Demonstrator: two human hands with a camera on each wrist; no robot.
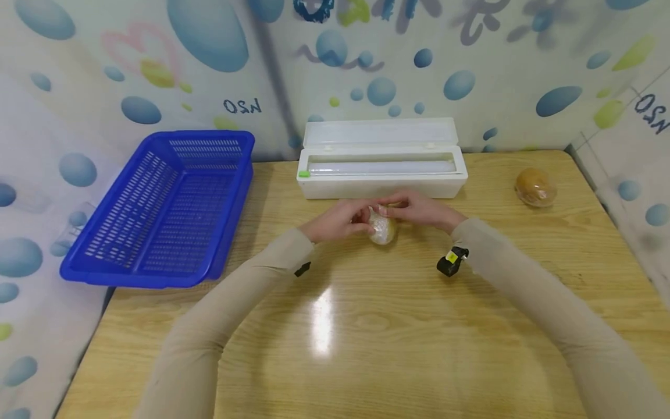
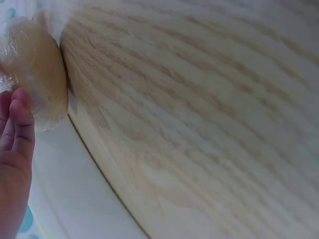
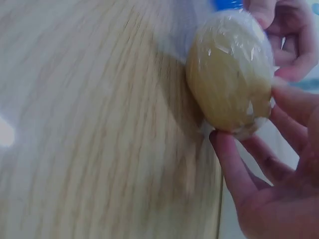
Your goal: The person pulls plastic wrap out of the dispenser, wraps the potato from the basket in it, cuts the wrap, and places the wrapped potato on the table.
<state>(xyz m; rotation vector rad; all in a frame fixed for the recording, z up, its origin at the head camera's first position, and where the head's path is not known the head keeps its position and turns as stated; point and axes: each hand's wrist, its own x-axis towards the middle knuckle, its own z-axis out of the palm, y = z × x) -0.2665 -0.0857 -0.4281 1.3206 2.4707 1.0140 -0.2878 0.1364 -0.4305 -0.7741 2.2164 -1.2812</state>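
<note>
Both hands hold a yellowish oval thing (image 1: 382,230), wrapped in clear plastic film, just above the table in front of a white box. Its exact kind is hard to tell. On its left side, the left hand (image 1: 339,220) grips it with bent fingers and thumb. Fingertips of the right hand (image 1: 419,208) pinch it from the right and top. The right wrist view shows the wrapped thing (image 3: 227,74) close up, its film crinkled, with the right hand's fingers round one end. In the left wrist view, bunched fingertips (image 2: 22,112) touch the film.
A white film dispenser box (image 1: 382,189) stands lid up at the back, a roll (image 1: 382,167) inside. Far right on the wooden table (image 1: 366,349) sits an orange-brown round thing (image 1: 535,187) in clear film. A blue plastic basket (image 1: 183,215) stands at the left.
</note>
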